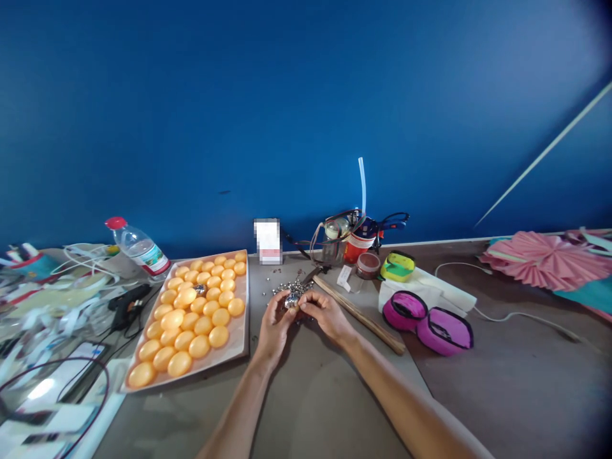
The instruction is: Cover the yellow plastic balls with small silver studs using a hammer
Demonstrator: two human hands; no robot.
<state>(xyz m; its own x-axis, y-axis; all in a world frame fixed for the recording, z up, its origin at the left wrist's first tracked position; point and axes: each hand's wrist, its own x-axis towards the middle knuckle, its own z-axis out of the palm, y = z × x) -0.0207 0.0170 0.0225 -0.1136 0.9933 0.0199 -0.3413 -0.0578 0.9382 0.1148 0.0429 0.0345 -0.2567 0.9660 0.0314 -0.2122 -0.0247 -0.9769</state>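
My left hand [276, 328] is closed around a small shiny silver ball [291, 300], held over the grey table top. Thumb and fingers of my right hand [326, 317] are pinched together at the ball's right side; what lies between their tips is too small to make out. Just behind both hands is a scattered pile of small metal pieces [296, 284]. To the right lies a hammer [361, 313], its wooden handle slanting toward me. A shallow box [229, 354] at the left holds many orange balls [199, 347], with one silver ball [199, 290] among them.
A water bottle [143, 252] leans behind the box, near a black glue gun [129, 301] and cluttered strips. Jars, wires and an orange cup [357, 247] stand at the back. Purple bands [444, 331] and a pink paper fan [549, 261] lie at the right. A blue wall [287, 115] rises behind.
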